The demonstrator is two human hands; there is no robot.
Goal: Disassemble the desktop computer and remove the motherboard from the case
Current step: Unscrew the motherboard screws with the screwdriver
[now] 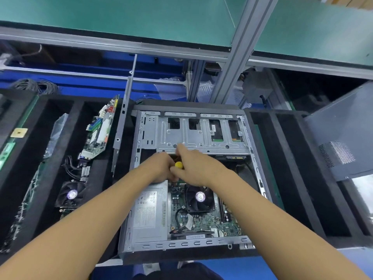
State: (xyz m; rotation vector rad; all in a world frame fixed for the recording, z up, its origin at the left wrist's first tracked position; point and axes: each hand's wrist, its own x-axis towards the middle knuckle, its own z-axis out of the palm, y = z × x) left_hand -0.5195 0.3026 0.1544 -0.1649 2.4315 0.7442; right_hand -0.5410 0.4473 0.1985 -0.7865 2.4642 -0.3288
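Gripping a yellow-capped screwdriver [178,165] with left hand [161,168] just below the drive cage [201,138]; right hand [194,168] alongside, fingertip reaching the cage, grasp impossible to tell.

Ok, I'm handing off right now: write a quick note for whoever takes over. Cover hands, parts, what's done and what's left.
Left hand: curled beside the yellow-handled tool; whether it grips the tool is hidden.
Right hand: holds that tool, just below the drive cage.
Case: lies open on its side; a grey vented panel stands at the right.
Motherboard, its fan and the power supply sit inside the case.
Done: case opened.
Left: free the motherboard and lift it out.
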